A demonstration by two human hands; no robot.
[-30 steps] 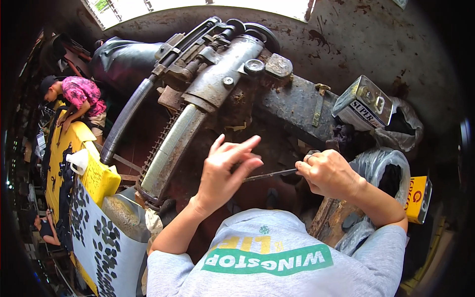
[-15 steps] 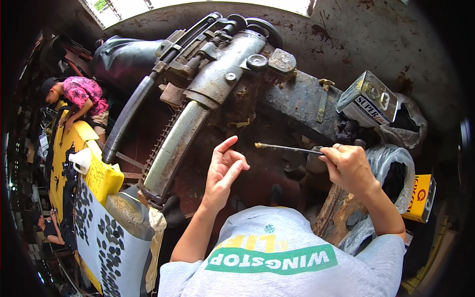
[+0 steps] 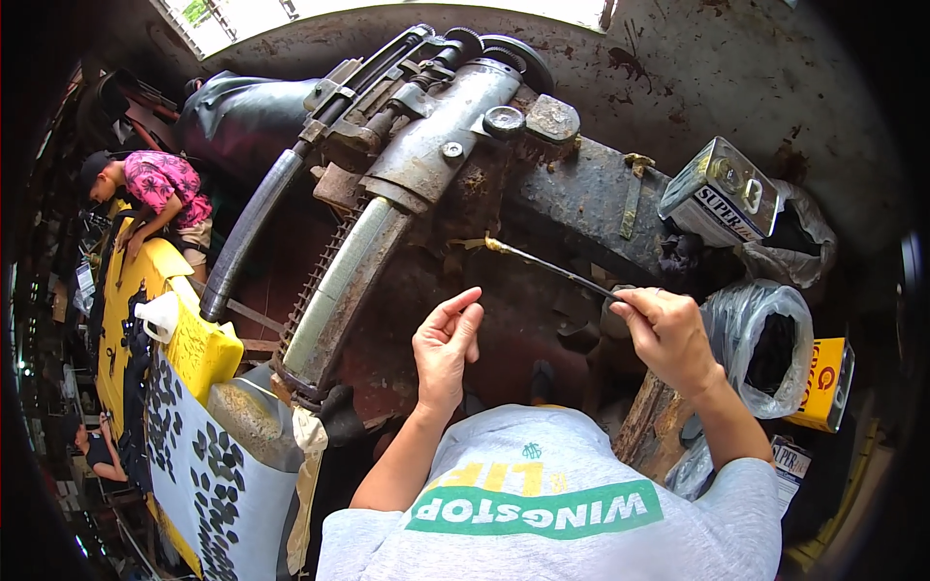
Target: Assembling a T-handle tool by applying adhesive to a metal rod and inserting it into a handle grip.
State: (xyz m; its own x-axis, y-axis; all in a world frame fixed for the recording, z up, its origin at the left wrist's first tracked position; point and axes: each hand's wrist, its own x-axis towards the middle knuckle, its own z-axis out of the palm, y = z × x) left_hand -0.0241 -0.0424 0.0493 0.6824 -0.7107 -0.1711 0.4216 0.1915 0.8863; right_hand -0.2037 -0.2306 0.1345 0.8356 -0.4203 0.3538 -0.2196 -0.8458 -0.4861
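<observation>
Stained grey wall [image 3: 751,102] behind a heavy metal machine [image 3: 436,145]

Head view: the wall spans the upper right of the frame, the machine the upper centre. Right of centre, the right hand [image 3: 670,334] grips the dark end of a thin stick [image 3: 554,265]; its yellowish tip points toward the middle of the frame. Just below centre, the left hand [image 3: 446,353] is narrow, thumb near forefinger; whether it pinches anything, I cannot tell.
</observation>
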